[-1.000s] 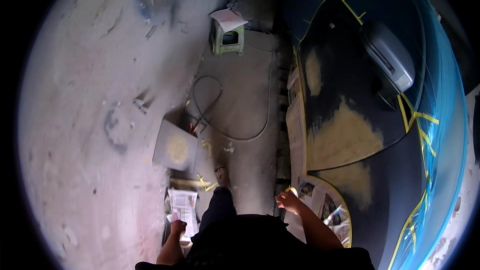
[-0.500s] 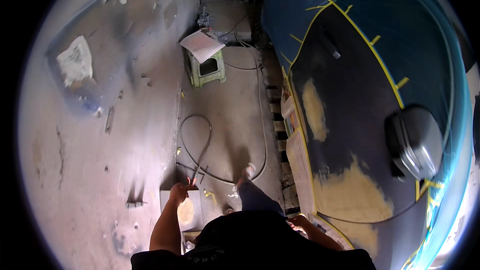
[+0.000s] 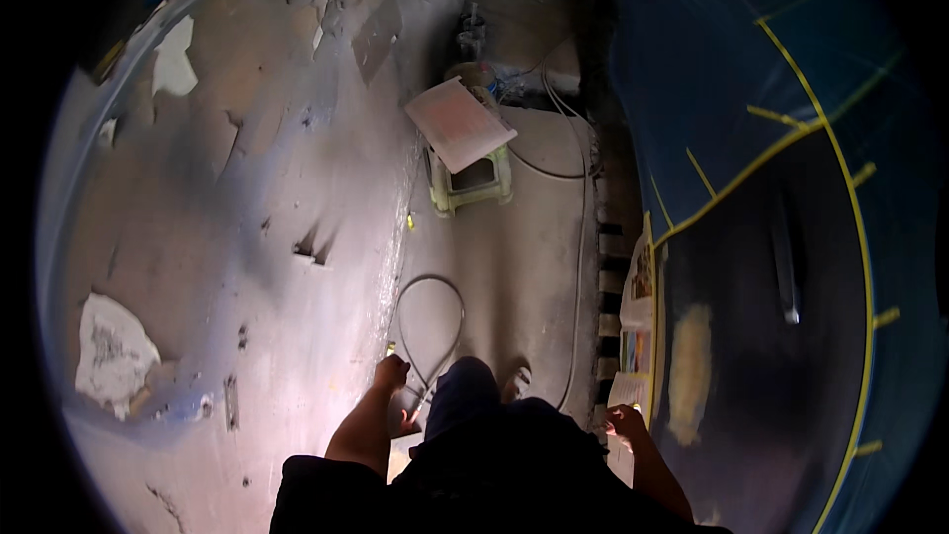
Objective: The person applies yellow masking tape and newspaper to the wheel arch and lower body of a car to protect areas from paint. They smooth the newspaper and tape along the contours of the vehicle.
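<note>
My left hand (image 3: 391,372) is closed beside the looped hose (image 3: 461,321), above the floor next to the wall. Whatever it may hold is hidden. Just below it lies a red-ended piece (image 3: 405,422), partly dark. My right hand (image 3: 623,422) is closed near the lower edge of a dark car panel (image 3: 751,336), beside a printed masking sheet (image 3: 633,391). A small pale glint shows at its fingers, too small to name. The panel carries a tan filler patch (image 3: 690,376) and a door handle (image 3: 786,267). Yellow masking tape (image 3: 847,178) borders it.
Blue masking film (image 3: 712,69) covers the rest of the car. Ahead, a green stool (image 3: 445,200) bears a pinkish sheet (image 3: 461,125). A hose (image 3: 579,267) runs along the floor, beside a slatted dark strip (image 3: 610,267). The scuffed wall (image 3: 267,287) stands left.
My view has shifted forward along the car. My left hand has left the red-ended piece by the hose. My right hand has come up beside the panel's lower edge.
</note>
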`<state>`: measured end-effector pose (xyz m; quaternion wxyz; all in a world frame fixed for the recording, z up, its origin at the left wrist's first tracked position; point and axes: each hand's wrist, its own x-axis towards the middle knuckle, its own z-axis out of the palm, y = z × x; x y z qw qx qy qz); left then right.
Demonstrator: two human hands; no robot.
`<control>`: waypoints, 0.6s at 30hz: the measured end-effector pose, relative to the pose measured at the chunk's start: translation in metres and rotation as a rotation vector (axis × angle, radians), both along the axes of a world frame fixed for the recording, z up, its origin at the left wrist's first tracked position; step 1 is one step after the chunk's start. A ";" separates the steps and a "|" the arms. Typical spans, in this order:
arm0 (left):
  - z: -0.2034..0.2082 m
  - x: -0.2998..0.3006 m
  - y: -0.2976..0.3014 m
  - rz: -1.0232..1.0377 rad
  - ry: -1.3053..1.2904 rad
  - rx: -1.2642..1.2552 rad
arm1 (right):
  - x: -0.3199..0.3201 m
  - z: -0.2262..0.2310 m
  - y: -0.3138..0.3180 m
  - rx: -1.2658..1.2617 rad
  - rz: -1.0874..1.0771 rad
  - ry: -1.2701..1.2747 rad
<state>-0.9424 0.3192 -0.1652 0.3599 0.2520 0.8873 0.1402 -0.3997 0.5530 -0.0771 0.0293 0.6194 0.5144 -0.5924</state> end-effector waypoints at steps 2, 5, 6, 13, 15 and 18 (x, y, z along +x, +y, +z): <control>-0.005 -0.038 0.072 -0.063 0.020 -0.017 | -0.032 0.028 0.045 0.046 0.050 -0.042; -0.030 -0.093 0.182 -0.081 0.064 0.075 | -0.069 0.017 0.096 0.013 0.043 -0.133; -0.041 -0.112 0.220 -0.082 0.091 0.089 | -0.076 0.001 0.105 -0.014 -0.019 -0.146; -0.065 -0.205 0.459 0.043 0.017 0.321 | -0.213 -0.085 0.241 -0.046 0.149 -0.230; -0.064 -0.219 0.489 0.041 0.046 0.298 | -0.291 -0.112 0.320 0.085 0.229 -0.166; -0.095 -0.252 0.501 0.304 -0.131 0.344 | -0.429 -0.143 0.451 0.255 0.247 -0.052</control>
